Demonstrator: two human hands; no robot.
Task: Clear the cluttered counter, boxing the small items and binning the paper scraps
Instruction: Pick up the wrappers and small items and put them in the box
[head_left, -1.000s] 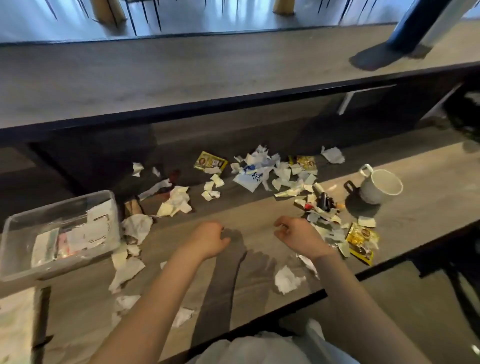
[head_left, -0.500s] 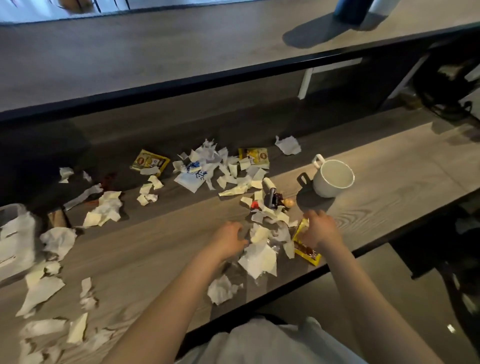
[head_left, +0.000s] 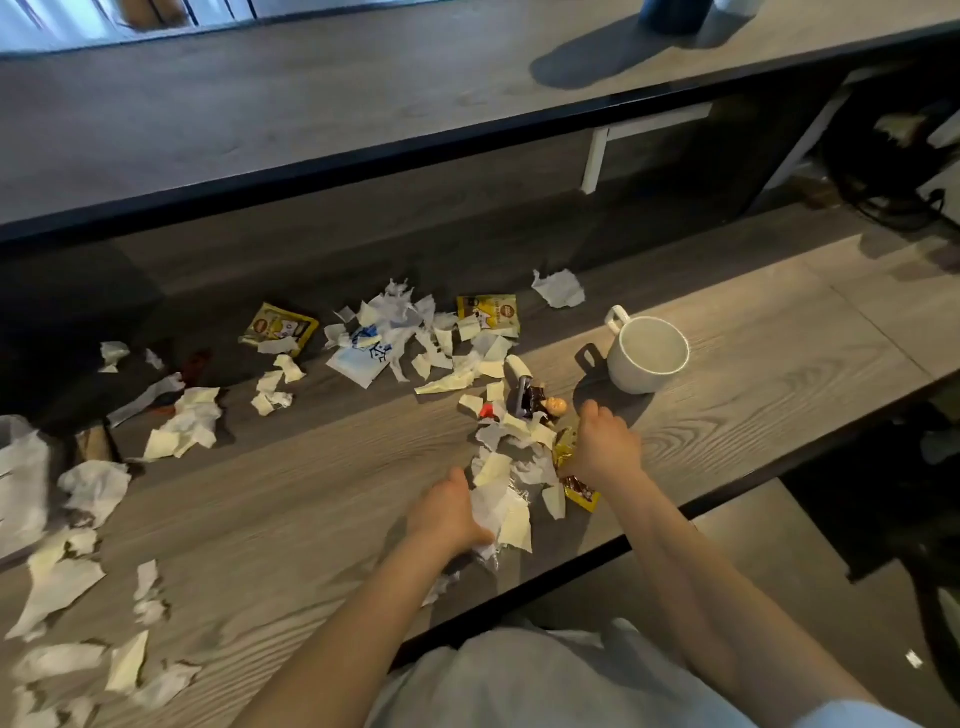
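Both hands have closed on the pile of paper scraps (head_left: 501, 499) since the frame half a second ago. The left hand (head_left: 449, 512) was beside the pile and now touches its left side. The right hand (head_left: 602, 447) has shifted left, toward the pile's right side.

1. Left hand: low centre of the frame. Thumb above and fingers below curl round the nearest white scraps, gripping them. The pile lies directly right of the palm, on the tabletop (head_left: 311, 493) near its front edge.
2. Right hand: knuckles up, fingers curled downward. It covers part of a yellow sachet (head_left: 579, 491) at the pile's right edge. Whether the fingers hold anything cannot be determined.
3. Small items (head_left: 535, 402), including a tiny figure, lie just beyond the pile, left of the right hand's fingertips.
4. A white mug (head_left: 647, 356) stands upright beyond the right hand, apart from it.
5. Further scraps and two more sachets (head_left: 280, 327) spread toward centre and left of the frame.
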